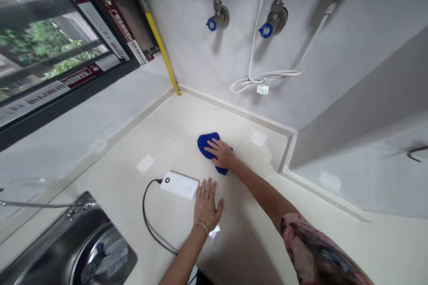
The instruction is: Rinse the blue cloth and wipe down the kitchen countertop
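A blue cloth [207, 143] lies on the pale countertop [174, 129], partly covered by my right hand [221, 153]. That hand presses down on the cloth with its fingers stretched out over it. My left hand [206, 207], with a bracelet at the wrist, rests flat on the counter, fingers extended and nothing in them. Its fingertips are right beside the end of a white power bank [179, 185]; whether they touch it I cannot tell. A black cable [144, 211] runs from the far end of the power bank toward me.
A steel sink [129, 254] with a faucet [67, 205] is at lower left, below a window [47, 49]. A yellow pipe [162, 49] meets the back corner. Two blue-handled valves [211, 24] and a looped white cord [250, 81] are on the wall. A raised ledge [287, 153] borders the counter.
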